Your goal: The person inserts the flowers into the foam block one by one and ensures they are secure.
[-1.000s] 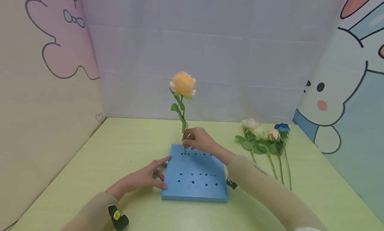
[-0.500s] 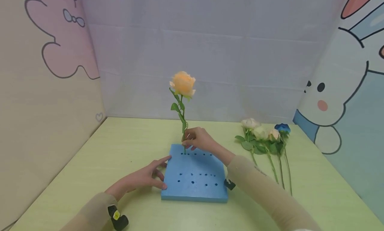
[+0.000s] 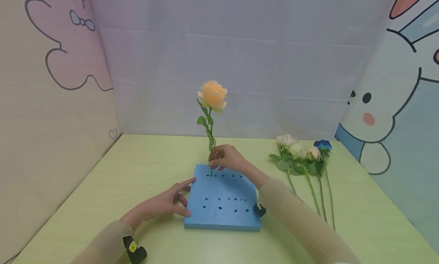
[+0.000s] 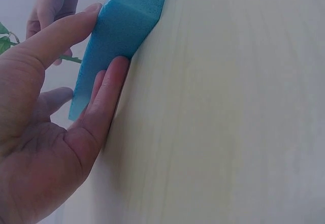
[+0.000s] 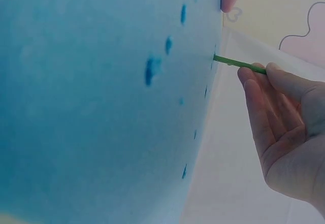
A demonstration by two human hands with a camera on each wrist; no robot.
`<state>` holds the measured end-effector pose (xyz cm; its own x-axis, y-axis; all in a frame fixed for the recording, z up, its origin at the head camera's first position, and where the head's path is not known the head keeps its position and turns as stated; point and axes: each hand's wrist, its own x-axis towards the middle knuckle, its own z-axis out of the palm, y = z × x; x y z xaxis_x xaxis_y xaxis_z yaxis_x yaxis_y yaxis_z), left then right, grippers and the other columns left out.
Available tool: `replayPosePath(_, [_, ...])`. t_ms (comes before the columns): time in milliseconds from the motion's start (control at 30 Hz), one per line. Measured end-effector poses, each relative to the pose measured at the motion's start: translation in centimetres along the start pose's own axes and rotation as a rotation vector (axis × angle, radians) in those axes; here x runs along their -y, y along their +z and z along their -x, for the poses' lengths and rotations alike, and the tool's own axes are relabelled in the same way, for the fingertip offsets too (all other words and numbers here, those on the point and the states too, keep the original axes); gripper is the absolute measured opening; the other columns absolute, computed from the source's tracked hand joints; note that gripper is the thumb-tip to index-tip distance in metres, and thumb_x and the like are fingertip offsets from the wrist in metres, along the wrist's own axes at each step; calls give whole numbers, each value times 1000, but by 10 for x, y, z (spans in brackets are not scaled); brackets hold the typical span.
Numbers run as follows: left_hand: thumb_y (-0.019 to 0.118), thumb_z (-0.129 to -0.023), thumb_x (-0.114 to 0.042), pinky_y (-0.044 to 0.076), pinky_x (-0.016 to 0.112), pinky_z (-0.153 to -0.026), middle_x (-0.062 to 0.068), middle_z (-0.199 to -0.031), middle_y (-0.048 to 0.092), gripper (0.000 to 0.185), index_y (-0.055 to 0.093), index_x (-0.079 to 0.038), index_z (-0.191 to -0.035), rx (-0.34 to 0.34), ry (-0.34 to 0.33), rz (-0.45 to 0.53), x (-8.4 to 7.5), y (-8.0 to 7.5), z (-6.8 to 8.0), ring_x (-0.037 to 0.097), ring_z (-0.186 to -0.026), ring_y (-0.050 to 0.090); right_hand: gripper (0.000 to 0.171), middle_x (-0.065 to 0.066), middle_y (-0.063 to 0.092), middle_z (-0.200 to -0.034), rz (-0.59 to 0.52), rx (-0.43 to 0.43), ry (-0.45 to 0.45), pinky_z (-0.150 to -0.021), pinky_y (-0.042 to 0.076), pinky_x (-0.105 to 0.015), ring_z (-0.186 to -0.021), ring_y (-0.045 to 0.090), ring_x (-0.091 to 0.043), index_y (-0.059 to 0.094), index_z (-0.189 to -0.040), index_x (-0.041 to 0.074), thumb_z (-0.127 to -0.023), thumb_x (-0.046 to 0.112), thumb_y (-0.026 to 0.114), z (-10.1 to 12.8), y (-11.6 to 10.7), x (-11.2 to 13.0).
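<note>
In the head view a peach-yellow artificial rose [image 3: 213, 95] stands nearly upright at the far left of a blue foam board [image 3: 223, 188] with rows of small holes. My right hand [image 3: 227, 157] pinches its green stem low down, between thumb and fingertips. The right wrist view shows the stem end [image 5: 238, 63] meeting the board at one of the holes; how deep it sits I cannot tell. My left hand [image 3: 168, 200] touches the board's left edge with fingers spread. Seen from the left wrist, its fairly straight fingers [image 4: 109, 89] lie against the board's side.
Several more roses lie on the table at the right, among them a white rose [image 3: 286, 140] and a blue rose [image 3: 322, 145], stems toward me. A pale curtain [image 3: 240, 66] hangs behind the table [image 3: 154, 161]. Printed walls stand on both sides.
The rose's bloom has leaned slightly to the right. My right forearm has shifted a little left, while the pinch on the stem stays. Left hand and board look the same.
</note>
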<state>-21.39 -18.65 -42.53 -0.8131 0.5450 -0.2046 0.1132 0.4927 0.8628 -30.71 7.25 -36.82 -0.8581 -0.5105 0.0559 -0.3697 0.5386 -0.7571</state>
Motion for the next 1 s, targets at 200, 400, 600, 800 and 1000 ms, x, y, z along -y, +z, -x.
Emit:
replayPosePath(200, [80, -83, -27, 43, 36, -86, 18, -152, 33, 100, 16, -28, -159, -1, 0, 6, 2, 0, 0, 21, -108, 55, 8, -10, 74, -95, 4, -14, -7, -66, 59, -32, -82, 74, -22, 69, -95, 9, -90, 13, 72, 1, 2, 1])
replayPosePath(400, [80, -83, -28, 42, 36, -87, 19, -152, 32, 99, 16, -27, -159, 1, 6, 8, 2, 0, 0, 21, -108, 55, 6, -8, 73, -94, 9, -10, -14, -66, 58, -28, -81, 73, -19, 70, -95, 9, -90, 12, 72, 2, 3, 0])
replayPosePath(600, [80, -82, -29, 43, 35, -87, 18, -153, 32, 99, 17, -29, -159, 1, 2, 4, 3, 0, 0, 20, -108, 55, 10, -8, 74, -97, 12, -15, -4, -67, 58, -29, -84, 73, -24, 70, -97, 8, -89, 12, 73, 3, 3, 1])
replayPosePath(800, [80, -83, -30, 43, 35, -88, 19, -153, 32, 100, 16, -28, -159, 6, 6, -4, 3, -1, -1, 20, -109, 55, 32, -9, 75, -111, -5, -19, 0, -73, 59, -31, -101, 73, -21, 68, -120, 6, -88, 9, 73, 2, 3, -1])
replayPosePath(1000, [80, -83, -32, 42, 35, -89, 18, -153, 33, 99, 17, -29, -159, 2, -15, -6, 3, 0, 0, 20, -108, 55, 44, -9, 71, -122, 12, -47, -26, -92, 56, -38, -113, 69, -26, 63, -130, 12, -87, 10, 74, 7, 2, 1])
